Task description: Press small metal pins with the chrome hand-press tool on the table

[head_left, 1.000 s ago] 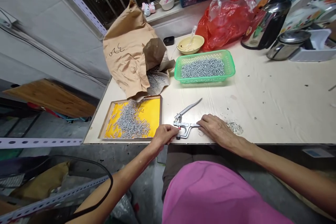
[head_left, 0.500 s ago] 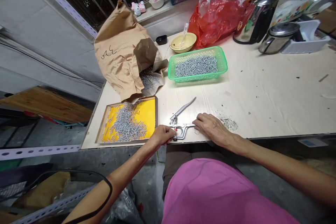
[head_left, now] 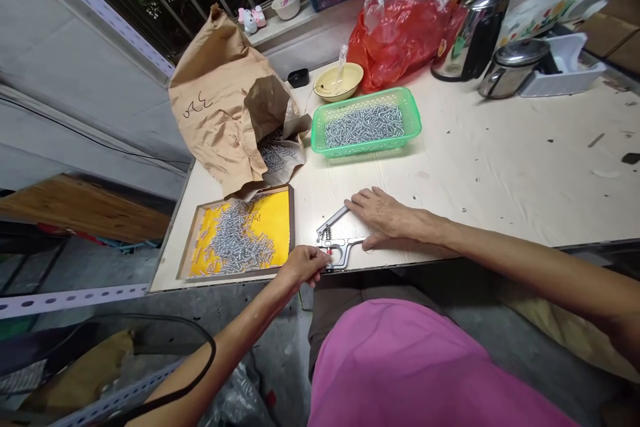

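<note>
A pair of hand pliers (head_left: 346, 255) is laid on the table (head_left: 450, 180) close to its front edge, apparently so that the weight is borne by the wood and not by the wrists. The splayed handles are spanned by the right hand (head_left: 383, 215): the upper handle (head_left: 333, 220) is met by the fingers and the lower handle (head_left: 357, 240) by the thumb, a wide clasp suited to steadying both. At the head, thumb and fingers of the left hand (head_left: 305, 263) are drawn together; whether a small piece is pinched there cannot be told. The shallow tray (head_left: 281, 215), where metal pieces (head_left: 237, 239) are heaped on yellow, is set just beside the left hand, presumably for short reaches. The green basket (head_left: 414, 121) of similar pieces and the brown paper bag (head_left: 213, 110) are placed farther back, where elbow room is probably spared.
</note>
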`<state>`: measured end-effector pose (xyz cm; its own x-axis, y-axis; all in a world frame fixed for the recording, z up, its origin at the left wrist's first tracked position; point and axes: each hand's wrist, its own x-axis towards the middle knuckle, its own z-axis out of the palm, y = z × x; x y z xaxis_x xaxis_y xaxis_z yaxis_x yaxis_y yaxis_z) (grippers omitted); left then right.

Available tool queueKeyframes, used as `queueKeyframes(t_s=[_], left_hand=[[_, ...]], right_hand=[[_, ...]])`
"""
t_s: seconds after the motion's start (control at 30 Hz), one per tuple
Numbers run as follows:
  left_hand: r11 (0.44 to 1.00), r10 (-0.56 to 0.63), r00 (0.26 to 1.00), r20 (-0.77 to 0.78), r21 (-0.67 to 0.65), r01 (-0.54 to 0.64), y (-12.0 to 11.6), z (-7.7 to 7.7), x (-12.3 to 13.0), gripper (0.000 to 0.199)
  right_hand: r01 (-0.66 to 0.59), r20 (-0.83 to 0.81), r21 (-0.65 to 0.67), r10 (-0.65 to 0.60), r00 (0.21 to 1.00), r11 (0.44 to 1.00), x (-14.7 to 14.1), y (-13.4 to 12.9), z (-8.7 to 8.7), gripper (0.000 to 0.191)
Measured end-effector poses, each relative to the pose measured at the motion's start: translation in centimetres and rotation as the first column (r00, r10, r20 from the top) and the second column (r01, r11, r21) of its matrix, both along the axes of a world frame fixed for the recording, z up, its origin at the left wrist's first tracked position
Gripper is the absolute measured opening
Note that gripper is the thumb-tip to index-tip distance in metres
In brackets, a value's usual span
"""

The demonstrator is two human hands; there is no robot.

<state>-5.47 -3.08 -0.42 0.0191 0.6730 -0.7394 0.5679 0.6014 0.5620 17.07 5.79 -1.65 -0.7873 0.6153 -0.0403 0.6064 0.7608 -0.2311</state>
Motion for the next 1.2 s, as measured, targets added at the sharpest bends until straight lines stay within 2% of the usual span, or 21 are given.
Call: queueKeyframes(t_s=[0.23,0.27,0.33,0.37,0.4,0.47,0.57,0.6,0.67,0.83,0.9,1.0,1.1,1.2], left_hand=[[0.998,0.055,0.998,0.0,-0.002,-0.055,-0.6,0.3,0.2,0.041],[0.999,0.03,0.999,-0.045,0.031,-0.029,-0.8,0.6,0.2,0.039],[0.976,-0.03,0.977,-0.211,0.204,0.074,-1.2,1.1,0.3,0.033],[0.936,-0.055,0.951,-0.304,0.316,0.155,-1.3,1.4,0.6,0.029],[0.873,-0.077,0.92,-0.385,0.42,0.249,-1.4,1.6,0.9,0.026],[0.715,-0.141,0.858,-0.493,0.549,0.433,-1.3,1.6,1.8,0.021],[0.498,-0.295,0.754,-0.586,0.579,0.645,0.0,0.8,3.5,0.035],[0.446,-0.333,0.721,-0.608,0.572,0.688,0.6,0.4,4.0,0.042],[0.388,-0.398,0.667,-0.63,0.544,0.744,1.9,-0.1,4.7,0.053],[0.347,-0.488,0.554,-0.675,0.432,0.832,4.0,0.2,5.1,0.064],[0.337,-0.486,0.522,-0.701,0.4,0.852,4.2,0.6,5.2,0.064],[0.336,-0.481,0.51,-0.714,0.387,0.859,4.4,0.6,5.4,0.051],[0.381,-0.444,0.564,-0.696,0.423,0.822,4.6,0.0,5.5,0.035],[0.43,-0.393,0.597,-0.699,0.434,0.792,4.9,-0.4,5.7,0.023]], right_hand=[[0.039,-0.005,-0.033,-0.039,0.999,0.999,0.6,-1.6,1.6,0.052],[0.041,-0.01,-0.04,-0.041,0.999,0.998,0.6,-1.8,1.8,0.048],[0.039,-0.026,-0.053,-0.041,0.999,0.998,0.7,-2.2,2.0,0.042],[0.04,-0.034,-0.058,-0.042,0.999,0.998,0.7,-2.3,1.9,0.041],[0.042,-0.043,-0.06,-0.045,0.998,0.997,0.7,-2.4,1.9,0.04],[0.052,-0.063,-0.059,-0.056,0.996,0.997,0.6,-2.7,1.6,0.039],[0.061,-0.088,-0.051,-0.065,0.994,0.997,0.4,-3.0,1.2,0.039],[0.067,-0.093,-0.05,-0.071,0.993,0.996,0.5,-3.1,1.2,0.04],[0.073,-0.105,-0.051,-0.078,0.991,0.996,0.7,-3.2,1.1,0.044],[0.103,-0.068,-0.094,-0.11,0.992,0.99,2.2,-3.4,1.7,0.066],[0.118,-0.037,-0.1,-0.123,0.992,0.988,2.6,-3.4,2.1,0.058],[0.105,-0.014,-0.075,-0.106,0.994,0.992,2.5,-3.0,2.2,0.033],[0.093,0.012,-0.056,-0.093,0.996,0.994,2.0,-2.1,1.6,0.017],[0.081,0.011,-0.072,-0.081,0.997,0.994,1.4,-1.3,0.9,0.016]])
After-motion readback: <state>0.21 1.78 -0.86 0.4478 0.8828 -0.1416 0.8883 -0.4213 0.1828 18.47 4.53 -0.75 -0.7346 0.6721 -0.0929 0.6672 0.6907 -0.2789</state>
